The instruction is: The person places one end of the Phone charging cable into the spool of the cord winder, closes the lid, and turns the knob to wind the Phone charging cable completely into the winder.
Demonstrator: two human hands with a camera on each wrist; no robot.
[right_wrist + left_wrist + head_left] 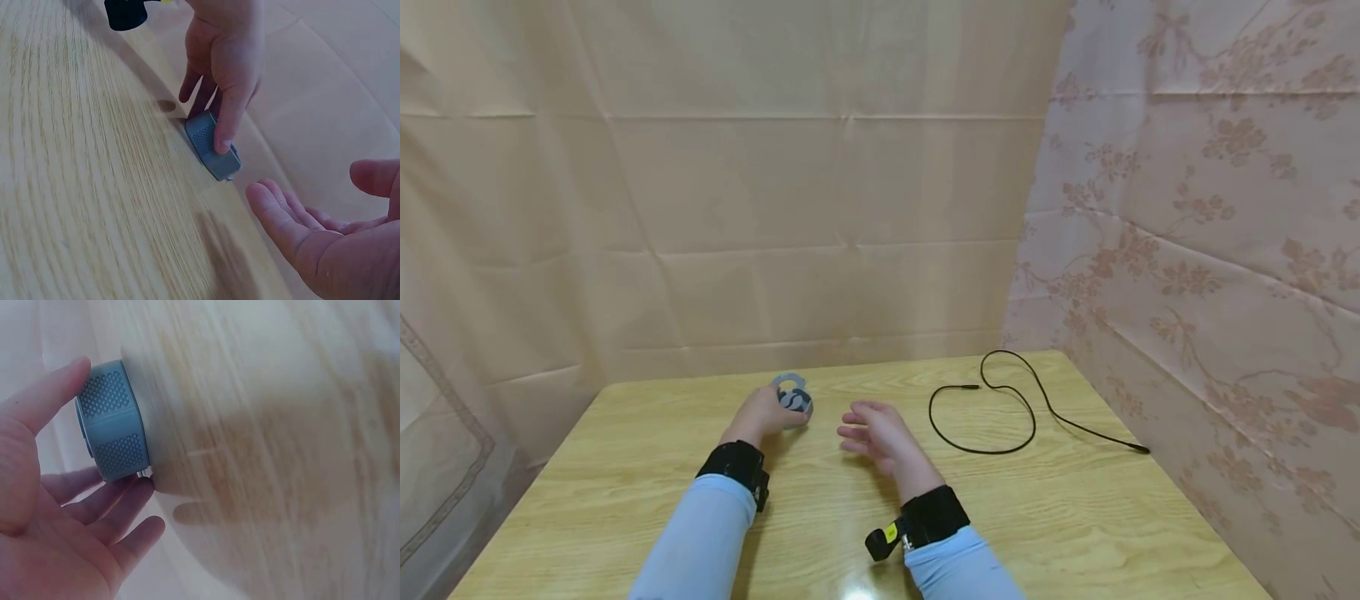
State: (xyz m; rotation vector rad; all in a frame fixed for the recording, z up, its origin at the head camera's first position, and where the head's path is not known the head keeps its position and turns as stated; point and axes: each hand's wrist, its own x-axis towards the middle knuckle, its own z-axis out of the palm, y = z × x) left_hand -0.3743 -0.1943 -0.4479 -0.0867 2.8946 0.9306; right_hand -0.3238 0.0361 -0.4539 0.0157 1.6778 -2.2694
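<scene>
Blue-grey device (112, 422): toward the far edge of the wooden table (820, 525), left of centre, in the left hand (762, 415).
Sleeved arms (696, 542): both reaching forward, angled inward, a black band (934, 515) round each wrist.
Left hand: grasping the device, thumb on one side, fingers on the other.
Right hand (882, 440): holding nothing, fingers loosely extended, palm turned inward, near the device but apart from it.

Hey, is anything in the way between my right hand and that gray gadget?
Nothing visible stands between your right hand and the gadget, though your left hand covers part of it. The cable lies off to the right.
</scene>
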